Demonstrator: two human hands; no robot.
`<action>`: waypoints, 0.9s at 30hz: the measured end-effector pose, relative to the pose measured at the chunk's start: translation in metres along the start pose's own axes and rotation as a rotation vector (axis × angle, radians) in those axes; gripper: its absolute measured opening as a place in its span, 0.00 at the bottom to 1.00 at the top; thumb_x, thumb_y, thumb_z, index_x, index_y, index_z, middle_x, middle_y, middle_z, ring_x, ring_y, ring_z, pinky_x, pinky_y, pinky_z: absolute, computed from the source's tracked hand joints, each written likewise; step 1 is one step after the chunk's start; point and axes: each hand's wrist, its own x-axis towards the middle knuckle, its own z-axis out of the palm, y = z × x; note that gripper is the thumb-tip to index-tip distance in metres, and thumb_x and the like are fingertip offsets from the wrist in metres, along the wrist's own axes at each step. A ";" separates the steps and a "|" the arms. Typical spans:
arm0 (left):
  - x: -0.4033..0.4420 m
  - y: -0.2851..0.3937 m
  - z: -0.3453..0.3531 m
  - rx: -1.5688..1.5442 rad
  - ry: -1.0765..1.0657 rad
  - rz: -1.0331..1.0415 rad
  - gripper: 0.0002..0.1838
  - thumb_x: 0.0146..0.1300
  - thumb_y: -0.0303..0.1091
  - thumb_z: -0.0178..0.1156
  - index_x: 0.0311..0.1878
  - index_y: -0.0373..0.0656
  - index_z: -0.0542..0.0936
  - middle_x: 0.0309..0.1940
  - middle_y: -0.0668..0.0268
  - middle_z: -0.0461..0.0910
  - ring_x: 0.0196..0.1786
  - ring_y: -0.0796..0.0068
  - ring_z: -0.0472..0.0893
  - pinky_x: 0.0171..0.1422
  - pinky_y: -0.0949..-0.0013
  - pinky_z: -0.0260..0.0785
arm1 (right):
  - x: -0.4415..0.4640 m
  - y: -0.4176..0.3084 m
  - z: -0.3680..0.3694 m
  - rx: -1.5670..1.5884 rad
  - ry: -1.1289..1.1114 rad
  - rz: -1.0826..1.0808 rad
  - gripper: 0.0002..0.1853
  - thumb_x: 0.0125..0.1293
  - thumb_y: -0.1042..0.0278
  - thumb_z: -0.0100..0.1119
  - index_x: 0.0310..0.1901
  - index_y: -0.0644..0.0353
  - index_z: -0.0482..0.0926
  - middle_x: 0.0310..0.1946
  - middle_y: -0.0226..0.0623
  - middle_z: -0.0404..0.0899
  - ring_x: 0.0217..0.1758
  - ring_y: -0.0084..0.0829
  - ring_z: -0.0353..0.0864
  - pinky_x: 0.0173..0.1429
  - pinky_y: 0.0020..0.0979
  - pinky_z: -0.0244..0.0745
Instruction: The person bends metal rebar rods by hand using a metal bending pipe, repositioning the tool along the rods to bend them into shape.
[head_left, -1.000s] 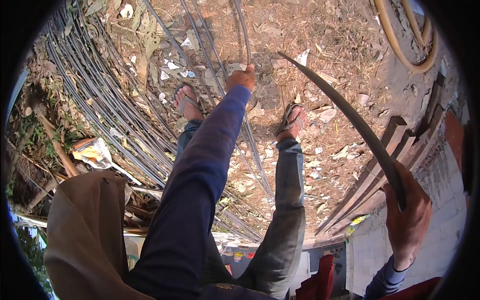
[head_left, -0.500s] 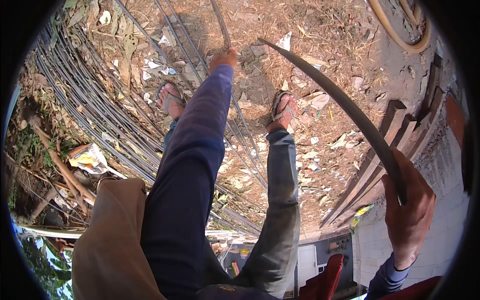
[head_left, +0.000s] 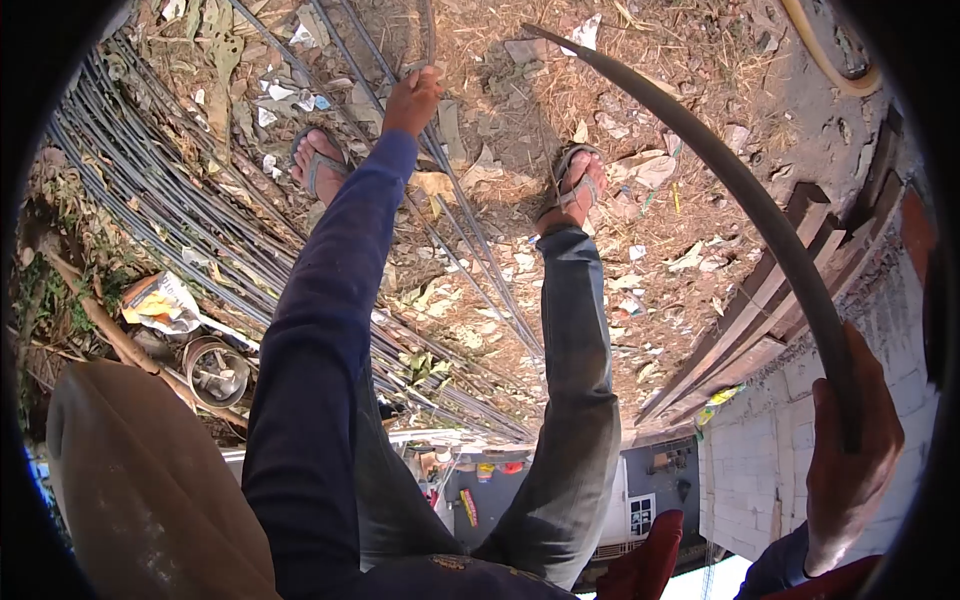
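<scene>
My left hand [head_left: 412, 100] is closed around the lower end of a thin dark rod [head_left: 431, 38], which runs up past the top edge. Long dark rods [head_left: 455, 185] pass beside and below that hand. On the right, my right hand [head_left: 850, 450] grips the thick end of a long, curved dark bar [head_left: 725, 160]. Its narrow tip points to the upper middle, above my sandalled foot [head_left: 580, 182]. The bar's material cannot be made out.
A bundle of thin dark rods [head_left: 165, 205] curves along the left. Beside it lie a torn printed bag [head_left: 162, 303] and a round tin [head_left: 215, 371]. Brown metal sections [head_left: 745, 315] lie by a white block wall [head_left: 745, 465]. A tan hose [head_left: 825, 60] is at upper right.
My left hand has shifted left and up the view with the thin rod. My right hand is farther right and slightly lower, still gripping the bar. The tin has come into view.
</scene>
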 end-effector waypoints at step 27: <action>-0.270 0.132 -0.006 -0.783 0.224 -0.340 0.25 0.69 0.62 0.61 0.27 0.51 0.73 0.14 0.84 0.57 0.16 0.92 0.53 0.20 0.78 0.42 | 0.025 -0.007 -0.049 -0.132 -0.061 -0.080 0.21 0.75 0.63 0.57 0.68 0.53 0.75 0.57 0.43 0.83 0.54 0.32 0.86 0.54 0.37 0.82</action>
